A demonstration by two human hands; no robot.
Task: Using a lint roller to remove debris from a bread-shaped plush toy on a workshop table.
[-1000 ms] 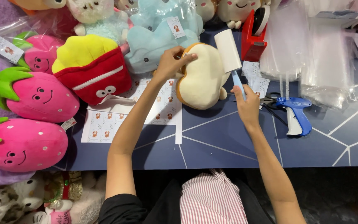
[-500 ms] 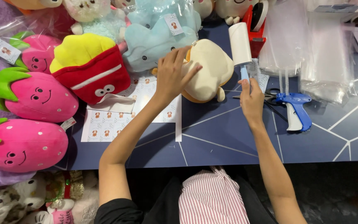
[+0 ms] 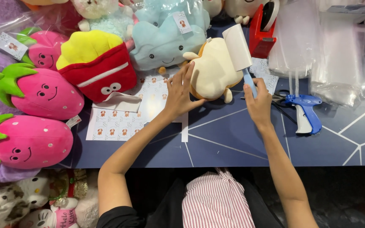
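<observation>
Head view, taken from nearest to farthest with the cream plush toy (image 3: 213, 71) as landmark: a striped garment is seen at the table's (image 3: 233, 143) near edge, and both forearms reach away from it over the dark blue top. The left hand (image 3: 179, 93) is laid against the near-left side of the cream plush toy, fingers spread and pressed onto it so that it is held steady; nothing is pinched. The right hand (image 3: 258, 101), just right of the toy, is closed around the blue handle of a lint roller (image 3: 238, 47), whose white roll is set on the toy's far-right upper part.

The rolling is judged to be underway rather than finished: only one patch is covered by the roll, and the underside cannot be seen.

The toy lies on its side on the table, cream with a tan rim, smooth and rounded, one stubby foot pointing toward the near edge. Left of it a sticker sheet (image 3: 125, 120) lies flat, with a red-and-yellow plush (image 3: 98, 67) and pink strawberry plushes (image 3: 43, 93) farther left. Right of the toy a blue tagging gun (image 3: 305, 110) rests; beyond it clear bags (image 3: 317, 46) are stacked, and a red tape dispenser (image 3: 263, 33) stands behind.
</observation>
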